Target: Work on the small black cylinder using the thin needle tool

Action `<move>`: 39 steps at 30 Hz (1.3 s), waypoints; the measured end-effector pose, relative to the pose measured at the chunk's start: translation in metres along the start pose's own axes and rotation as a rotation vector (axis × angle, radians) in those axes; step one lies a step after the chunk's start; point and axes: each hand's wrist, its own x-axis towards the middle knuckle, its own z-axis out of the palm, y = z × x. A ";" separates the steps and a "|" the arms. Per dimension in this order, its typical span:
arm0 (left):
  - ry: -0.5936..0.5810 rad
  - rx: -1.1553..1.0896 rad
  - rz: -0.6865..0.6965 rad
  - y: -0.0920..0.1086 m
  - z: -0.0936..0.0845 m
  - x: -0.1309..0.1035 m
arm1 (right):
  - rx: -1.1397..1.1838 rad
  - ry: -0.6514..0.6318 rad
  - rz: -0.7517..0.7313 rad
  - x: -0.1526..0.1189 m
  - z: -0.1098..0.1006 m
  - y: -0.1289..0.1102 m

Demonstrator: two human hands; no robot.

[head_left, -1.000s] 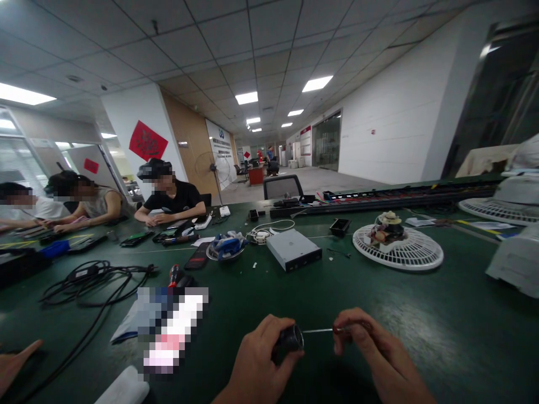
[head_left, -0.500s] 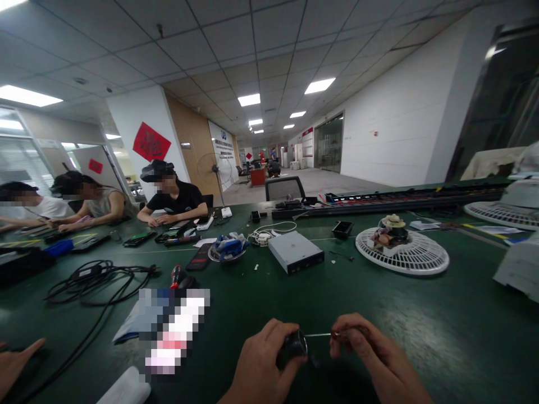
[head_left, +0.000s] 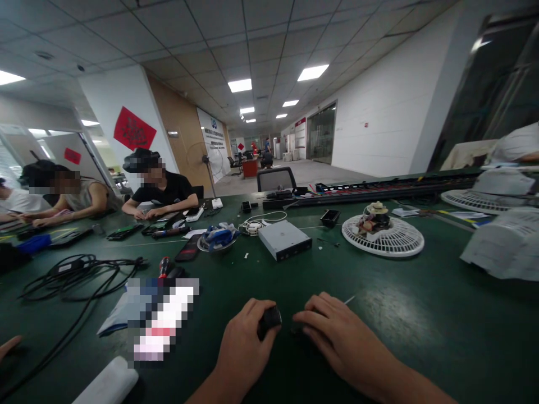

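Black and roughly cylindrical, a small part sits in the grasp of the left hand, fingers over its top and thumb below, its end turned toward the right hand and just above the near part of the green tabletop. The right hand hovers close by, fingers bent and tips toward that part but apart from it; a thin metal shaft juts from behind its knuckles, and since the palm is hidden, I cannot tell whether it is gripped. To the left lies a white round-ended object, with part of another hand at the picture's edge. Just beyond, a pixelated bright slab rests against a blue-and-white packet, and a red-and-black screwdriver handle lies past them, near a coiled black power cable. Farther in, a dark phone lies beside a metal bowl filled with blue fabric; next come an optical disc drive, a white cord behind it, a small black box, and a white fan grille carrying an exposed motor. At the right stands a pale plastic housing. Along the far edge runs a long black rail with wires, and past it are a mesh-backed chair and a standing fan.
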 end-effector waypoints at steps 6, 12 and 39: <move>-0.023 0.012 0.000 0.001 0.000 -0.001 | -0.121 -0.083 0.054 0.007 0.020 -0.007; -0.037 0.009 0.010 0.003 0.001 -0.001 | -0.035 -0.061 0.076 -0.003 0.011 -0.007; -0.112 0.009 0.183 0.005 0.001 -0.001 | 0.132 0.139 -0.021 -0.001 0.015 -0.001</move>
